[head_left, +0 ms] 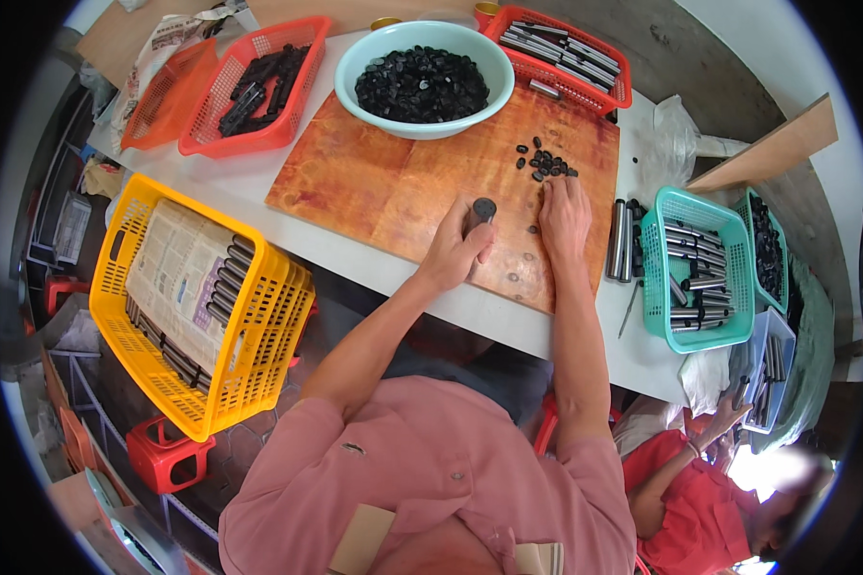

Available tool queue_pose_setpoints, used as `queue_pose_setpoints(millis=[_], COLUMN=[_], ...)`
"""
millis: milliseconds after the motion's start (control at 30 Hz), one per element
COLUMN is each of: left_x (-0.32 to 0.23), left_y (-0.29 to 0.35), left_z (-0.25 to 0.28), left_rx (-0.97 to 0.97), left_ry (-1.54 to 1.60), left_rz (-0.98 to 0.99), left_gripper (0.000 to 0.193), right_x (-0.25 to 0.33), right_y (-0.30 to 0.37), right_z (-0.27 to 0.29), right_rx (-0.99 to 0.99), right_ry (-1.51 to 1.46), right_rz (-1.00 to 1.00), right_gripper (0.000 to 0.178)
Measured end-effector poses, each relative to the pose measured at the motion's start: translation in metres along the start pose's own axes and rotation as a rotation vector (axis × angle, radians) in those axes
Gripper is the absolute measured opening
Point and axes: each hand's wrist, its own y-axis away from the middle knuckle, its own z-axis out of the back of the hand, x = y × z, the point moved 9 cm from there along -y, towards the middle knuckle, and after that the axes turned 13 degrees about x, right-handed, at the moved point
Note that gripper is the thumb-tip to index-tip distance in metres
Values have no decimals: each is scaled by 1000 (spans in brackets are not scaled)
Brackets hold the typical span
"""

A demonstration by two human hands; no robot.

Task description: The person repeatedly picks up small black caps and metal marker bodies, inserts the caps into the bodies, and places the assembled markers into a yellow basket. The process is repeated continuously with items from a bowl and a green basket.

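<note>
My left hand (pixel 457 246) is closed around a dark tube with a round black end (pixel 484 207), which points up above the wooden board (pixel 374 182). Farther right, my right hand (pixel 565 217) lies low over the board with its fingers stretched forward. Its fingertips touch the near edge of a loose cluster of small black oval caps (pixel 538 161); whether one is pinched beneath them is hidden. Beyond the board's far edge stands a pale blue basin (pixel 348 72) heaped with the same kind of black pieces.
Red baskets (pixel 204 144) (pixel 626 88) hold black parts and metal tubes. Right of the board are loose tubes (pixel 620 240) and a teal basket (pixel 654 278) of tubes. A yellow crate (pixel 259 321) stands left. A co-worker in red (pixel 686 498) handles a tube at lower right.
</note>
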Motion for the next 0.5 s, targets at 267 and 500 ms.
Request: queue_pose_setpoints(millis=[267,500], left_x=[-13,3], left_y=[14,8], left_z=[-16,-2], left_rx=[77,-21], left_ry=[-36,-235], left_rz=[-50,59], left_gripper=[45,22], right_x=[-14,-16], right_y=[5,5], right_z=[-10,-7], right_rx=[62,40], right_ry=[-29,-49], right_rz=[-102,-158], right_gripper=[7,7])
